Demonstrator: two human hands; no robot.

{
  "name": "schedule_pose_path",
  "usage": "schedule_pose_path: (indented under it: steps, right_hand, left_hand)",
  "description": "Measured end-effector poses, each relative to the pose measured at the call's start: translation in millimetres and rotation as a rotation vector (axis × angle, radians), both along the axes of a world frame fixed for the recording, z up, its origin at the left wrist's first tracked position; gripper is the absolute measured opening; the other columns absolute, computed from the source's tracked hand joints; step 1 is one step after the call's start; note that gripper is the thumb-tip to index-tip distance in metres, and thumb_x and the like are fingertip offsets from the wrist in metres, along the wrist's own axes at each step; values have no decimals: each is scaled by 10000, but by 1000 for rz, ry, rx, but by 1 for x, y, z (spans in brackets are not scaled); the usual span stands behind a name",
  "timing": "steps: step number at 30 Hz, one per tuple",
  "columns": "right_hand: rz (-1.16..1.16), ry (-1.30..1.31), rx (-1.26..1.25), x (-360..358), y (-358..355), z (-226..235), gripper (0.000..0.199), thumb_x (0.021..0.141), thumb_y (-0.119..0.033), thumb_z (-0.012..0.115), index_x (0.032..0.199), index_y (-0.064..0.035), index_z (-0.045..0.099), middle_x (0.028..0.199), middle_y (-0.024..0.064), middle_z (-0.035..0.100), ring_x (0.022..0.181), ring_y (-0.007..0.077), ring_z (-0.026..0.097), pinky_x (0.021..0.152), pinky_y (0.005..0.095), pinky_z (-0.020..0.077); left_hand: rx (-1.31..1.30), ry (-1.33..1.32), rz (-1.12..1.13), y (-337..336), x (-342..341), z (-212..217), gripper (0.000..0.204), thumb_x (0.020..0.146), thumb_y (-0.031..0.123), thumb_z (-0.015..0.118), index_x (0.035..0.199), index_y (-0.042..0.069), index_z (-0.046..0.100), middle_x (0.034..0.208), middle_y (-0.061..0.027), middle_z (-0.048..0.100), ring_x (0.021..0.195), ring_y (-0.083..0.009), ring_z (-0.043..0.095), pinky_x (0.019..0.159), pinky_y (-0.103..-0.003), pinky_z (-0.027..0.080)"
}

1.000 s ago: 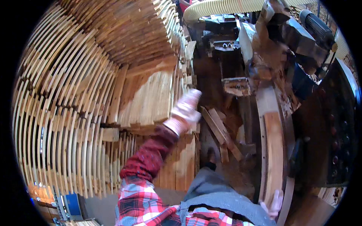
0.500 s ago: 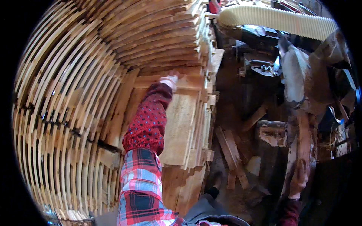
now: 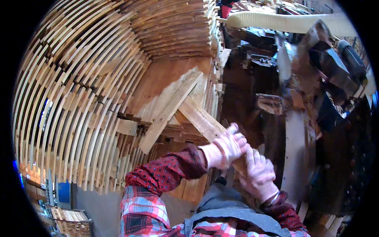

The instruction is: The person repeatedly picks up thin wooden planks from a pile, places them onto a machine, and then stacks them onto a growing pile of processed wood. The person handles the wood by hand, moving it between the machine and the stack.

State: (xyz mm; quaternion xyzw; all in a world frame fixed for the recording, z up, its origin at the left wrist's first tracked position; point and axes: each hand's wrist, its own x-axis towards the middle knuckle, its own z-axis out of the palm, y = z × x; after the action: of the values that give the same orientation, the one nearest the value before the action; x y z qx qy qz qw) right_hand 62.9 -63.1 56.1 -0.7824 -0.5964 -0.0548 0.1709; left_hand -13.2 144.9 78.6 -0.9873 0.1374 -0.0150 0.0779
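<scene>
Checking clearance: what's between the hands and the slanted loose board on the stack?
Head view: the held board spans it, running from the hands to the slanted board; can't tell if they touch.

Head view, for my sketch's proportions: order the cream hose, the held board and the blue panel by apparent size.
1. Cream hose
2. Held board, partly covered by left hand and right hand
3. Blue panel

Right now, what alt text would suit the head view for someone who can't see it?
A person's left hand and right hand grip a wooden plank, its far end close to a second, slanted board. Stacked lumber rises on the left, and a pale ribbed hose crosses the upper right.
</scene>
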Motion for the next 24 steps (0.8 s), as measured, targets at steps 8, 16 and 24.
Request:
schedule_pose_path:
  steps: [8,16,24]
  right_hand:
    - [-284,84,83,9,-178,-12,842,619,-226,803,1403,-48,553,1303,274,604,1088,455,641,918,513,537]
    - [-711,119,-140,-44,-328,-133,701,876,-318,757,1456,9,536,1524,323,476,1384,564,461,1169,632,373]
    - [-462,216,329,209,-120,-137,370,978,-22,636,1345,28,647,1447,211,613,1354,375,570,1166,419,428]
  left_hand:
    - [-202,71,1264,200,-138,-32,1104,831,821,618,1678,220,244,1741,-112,231,1573,-428,238,1253,-591,243]
    - [-169,76,1368,205,-140,-51,983,915,787,545,1687,283,204,1704,-114,308,1522,-448,326,1198,-648,290]
    - [-886,-79,1304,243,-152,-24,740,1030,476,650,1593,52,423,1338,-162,663,1213,-255,656,1044,-325,514]
